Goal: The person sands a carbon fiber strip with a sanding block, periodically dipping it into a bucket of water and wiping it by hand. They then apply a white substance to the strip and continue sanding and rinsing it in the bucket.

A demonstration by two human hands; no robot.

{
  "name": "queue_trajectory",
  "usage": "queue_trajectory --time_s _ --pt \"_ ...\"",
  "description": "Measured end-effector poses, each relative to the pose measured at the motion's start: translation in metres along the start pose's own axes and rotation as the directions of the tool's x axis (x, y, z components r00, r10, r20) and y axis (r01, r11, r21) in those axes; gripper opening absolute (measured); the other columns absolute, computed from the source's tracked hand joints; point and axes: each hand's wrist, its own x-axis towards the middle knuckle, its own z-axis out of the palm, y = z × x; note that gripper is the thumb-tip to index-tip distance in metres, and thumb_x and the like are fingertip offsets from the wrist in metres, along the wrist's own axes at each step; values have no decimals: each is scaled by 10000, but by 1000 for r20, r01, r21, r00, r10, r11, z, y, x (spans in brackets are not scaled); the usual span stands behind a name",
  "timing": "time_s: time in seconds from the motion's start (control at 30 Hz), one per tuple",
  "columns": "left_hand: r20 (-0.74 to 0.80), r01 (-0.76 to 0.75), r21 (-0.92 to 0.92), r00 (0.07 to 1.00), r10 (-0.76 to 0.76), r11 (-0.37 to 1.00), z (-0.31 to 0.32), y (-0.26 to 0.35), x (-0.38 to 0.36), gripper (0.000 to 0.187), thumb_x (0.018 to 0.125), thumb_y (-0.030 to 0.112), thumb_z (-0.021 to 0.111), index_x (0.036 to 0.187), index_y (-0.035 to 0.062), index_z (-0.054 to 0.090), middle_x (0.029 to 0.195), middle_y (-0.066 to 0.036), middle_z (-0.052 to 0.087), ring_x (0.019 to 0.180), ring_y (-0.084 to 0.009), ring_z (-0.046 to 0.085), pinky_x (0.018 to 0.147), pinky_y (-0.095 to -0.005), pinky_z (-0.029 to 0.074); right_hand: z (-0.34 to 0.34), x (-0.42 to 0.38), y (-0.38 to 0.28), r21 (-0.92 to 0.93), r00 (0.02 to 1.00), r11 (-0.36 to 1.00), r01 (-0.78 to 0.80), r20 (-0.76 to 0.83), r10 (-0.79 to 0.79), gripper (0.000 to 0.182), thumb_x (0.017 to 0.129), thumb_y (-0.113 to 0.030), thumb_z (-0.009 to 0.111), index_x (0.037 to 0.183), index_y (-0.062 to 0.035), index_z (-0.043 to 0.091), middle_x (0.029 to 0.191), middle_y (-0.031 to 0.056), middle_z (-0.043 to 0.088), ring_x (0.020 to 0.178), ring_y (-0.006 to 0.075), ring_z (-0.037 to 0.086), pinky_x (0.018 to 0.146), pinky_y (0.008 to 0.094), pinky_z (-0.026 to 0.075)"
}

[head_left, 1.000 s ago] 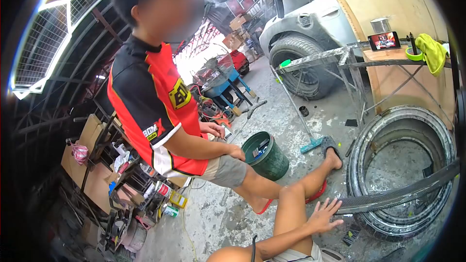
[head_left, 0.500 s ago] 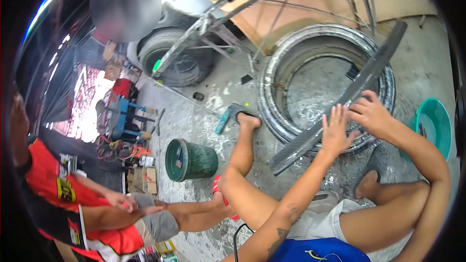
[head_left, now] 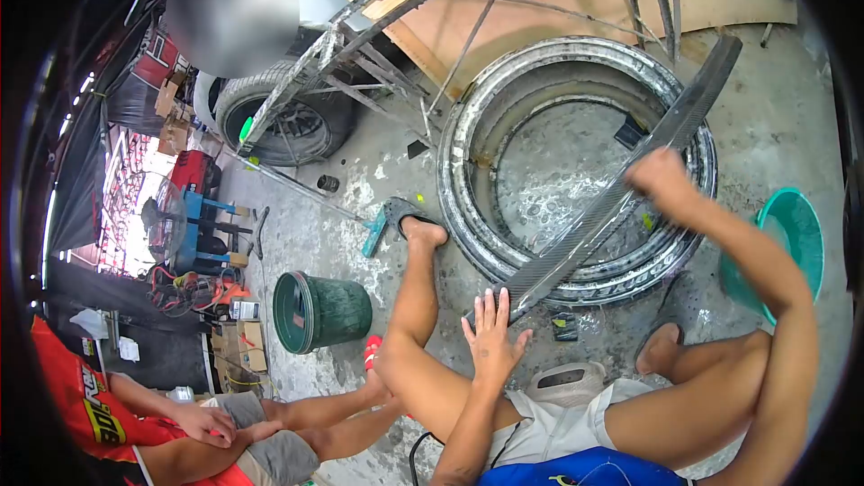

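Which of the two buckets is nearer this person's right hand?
The bright teal bucket, at the picture's right; the dark green bucket stands on the left, well away from the right hand.

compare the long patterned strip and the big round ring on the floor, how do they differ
The strip is long and narrow, while the ring is round with a wide open middle. The strip shows a fine woven-looking pattern; the ring is streaked with pale grey. The strip crosses over the ring, which sits on the floor. Both look dark, with shiny patches.
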Motion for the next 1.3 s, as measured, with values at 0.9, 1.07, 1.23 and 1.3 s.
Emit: queue_trajectory --time_s 0.9,1.07,1.23,1.3 --pt "-6 -18 -155 1000 17 988 5 -35 14 1095 741 333 865 1622 172 236 1608 -227 326 1422 -423 388 1119 -672 331 20 -8 -48 -160 810 838 -522 -399 429 304 860 -262 739 1128 -119 736 1062 70 740 986 301 650 880 465 440" --pt "40 24 -160 999 -18 987 2 -33 21 1060 729 291 862 1611 210 279 1515 -208 435 1303 -421 475 1005 -534 501 72 -2 -186 -35 964 991 -127 -239 115 91 806 -159 725 883 -205 739 1052 -49 737 1066 187 632 971 465 410" --pt "53 42 -203 998 -32 978 1 -37 21 1047 728 277 862 1607 220 296 1473 -188 468 1309 -418 468 1011 -535 494 42 3 -111 -97 953 959 -266 -179 246 161 822 -80 665 896 -206 733 1026 -32 727 1043 203 621 998 503 347" --pt "31 45 -194 999 -40 980 0 -32 20 1049 721 238 865 1603 225 299 1439 -175 484 1291 -404 473 995 -532 505 45 5 -45 -158 844 879 -449 -398 360 111 870 -153 635 885 -190 738 971 -3 723 1026 229 612 973 485 348"
